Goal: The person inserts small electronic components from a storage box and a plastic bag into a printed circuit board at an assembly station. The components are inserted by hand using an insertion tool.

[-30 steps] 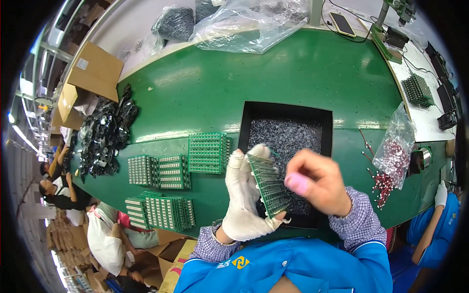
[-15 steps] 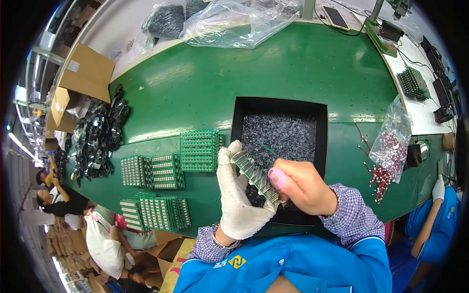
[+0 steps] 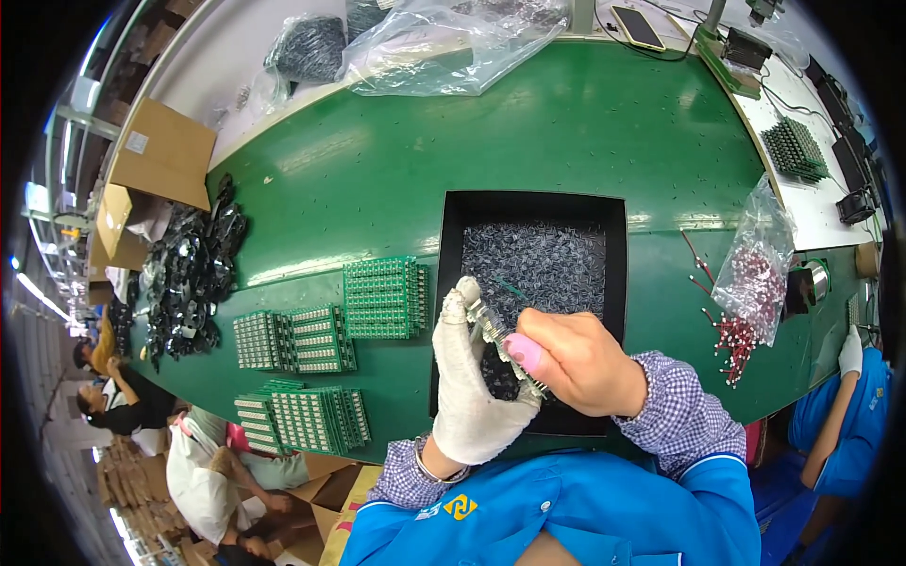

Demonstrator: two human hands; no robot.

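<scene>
My left hand (image 3: 475,401), in a white glove, grips a narrow green circuit board panel (image 3: 490,326) by its two ends, thumb at the far end. Rows of small parts line the panel, which is tilted almost edge-on. My bare right hand (image 3: 587,366) is closed, its thumb in a pink finger cot pressed against the panel's face. Whatever its curled fingers hold is hidden. Both hands are over the near part of a black box (image 3: 615,283), which contains many small clear plastic pieces (image 3: 533,250) and a thin green strip (image 3: 508,286).
Stacks of green circuit boards (image 3: 385,297) stand to the left, beyond them a heap of shiny black pieces (image 3: 187,283). At right lie red wires (image 3: 738,341) and a clear bag (image 3: 760,259). A phone (image 3: 638,28) rests at the back. A co-worker (image 3: 843,406) sits far right.
The panel has turned from showing its face to nearly edge-on. My right hand has shifted slightly left and up along it, while my left hand keeps its hold.
</scene>
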